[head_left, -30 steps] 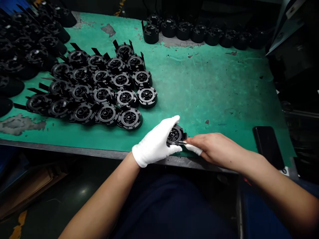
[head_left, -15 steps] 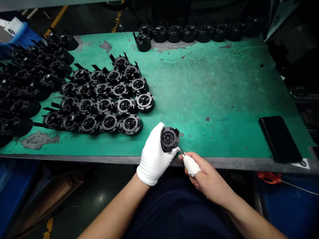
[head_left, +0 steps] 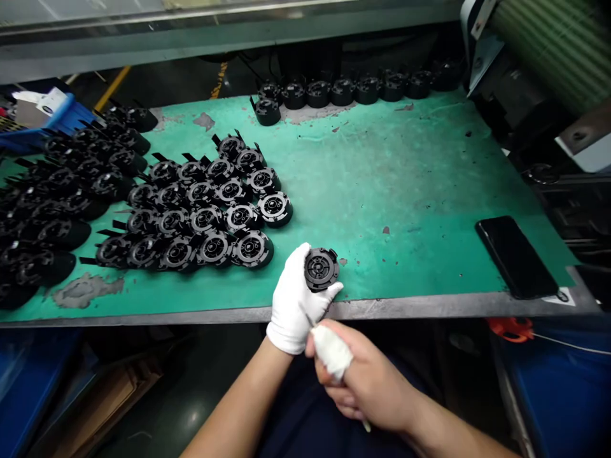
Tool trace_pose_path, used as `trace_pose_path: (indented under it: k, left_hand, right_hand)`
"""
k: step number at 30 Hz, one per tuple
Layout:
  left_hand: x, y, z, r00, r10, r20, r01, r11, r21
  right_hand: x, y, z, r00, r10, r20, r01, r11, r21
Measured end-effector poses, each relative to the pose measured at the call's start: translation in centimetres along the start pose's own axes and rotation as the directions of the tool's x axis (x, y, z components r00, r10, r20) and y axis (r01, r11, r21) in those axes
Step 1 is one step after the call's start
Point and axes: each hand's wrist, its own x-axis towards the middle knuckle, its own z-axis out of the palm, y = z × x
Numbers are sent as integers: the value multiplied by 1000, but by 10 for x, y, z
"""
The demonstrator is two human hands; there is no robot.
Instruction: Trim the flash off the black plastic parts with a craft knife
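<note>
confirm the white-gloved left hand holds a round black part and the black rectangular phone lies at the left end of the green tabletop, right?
One side is wrong: the head view shows the black rectangular phone at the right end of the green tabletop; the rest stands.

Low in the middle, the left hand [head_left: 292, 306] holds a round black part [head_left: 321, 269] — the right hand [head_left: 359, 376] holds a thin tool [head_left: 310, 320].

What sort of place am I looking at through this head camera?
Probably a factory or workshop bench: rows of matching black round parts stand on a scuffed green bench top, and the white-gloved left hand holds a similar round piece.
</note>
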Motion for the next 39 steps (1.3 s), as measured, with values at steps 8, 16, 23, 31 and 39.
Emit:
trace_pose_path:
  k: [8, 16, 23, 31, 39]
  left_hand:
    - [3, 5, 2, 998, -5, -67, 2, 999, -40]
    - [0, 12, -2, 998, -10, -64, 3, 993, -119]
    - [9, -11, -34, 986, 53, 160, 28, 885, -465]
    - [3, -2, -28, 997, -26, 76, 54, 916, -398]
    - [12, 4, -15, 991, 57, 124, -30, 976, -214]
  right_hand:
    - [25, 28, 4, 949, 74, -305, 69, 899, 433]
    - [-8, -5, -1, 781, -482, -397, 585, 787, 196]
    - [-17, -30, -74, 659, -570, -490, 442, 821, -360]
    - [-9, -47, -123, 817, -554, -163, 38, 333, -942]
    - [-10, -43, -96, 878, -479, 1, 57, 103, -993]
